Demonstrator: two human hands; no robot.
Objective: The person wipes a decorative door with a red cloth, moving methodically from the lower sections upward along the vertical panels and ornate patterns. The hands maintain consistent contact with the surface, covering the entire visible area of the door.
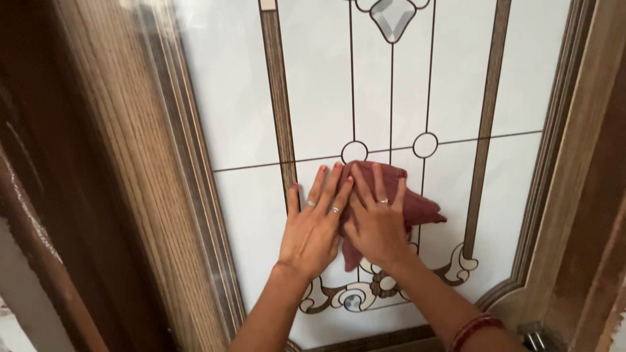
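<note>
Dusty-red cloth [417,207] lies bunched flat against the frosted glass panel [248,98] of a wooden door [140,195], just below the two small ring motifs in the dark leading [354,78]. Both hands are spread open with fingers fanned, not clenched. The right hand [378,225] lies squarely on the cloth, pinning it to the upright glass, where it would otherwise slip down. The left hand [313,231] overlaps the cloth's near edge, its fingertips on the bare glass beside a brown vertical strip [277,98]. The flat palms suit pressing broad contact onto a smooth surface. Scrollwork ornament [355,296] sits under the wrists near the panel's lower edge, and red bangles [473,329] circle the right forearm.
</note>
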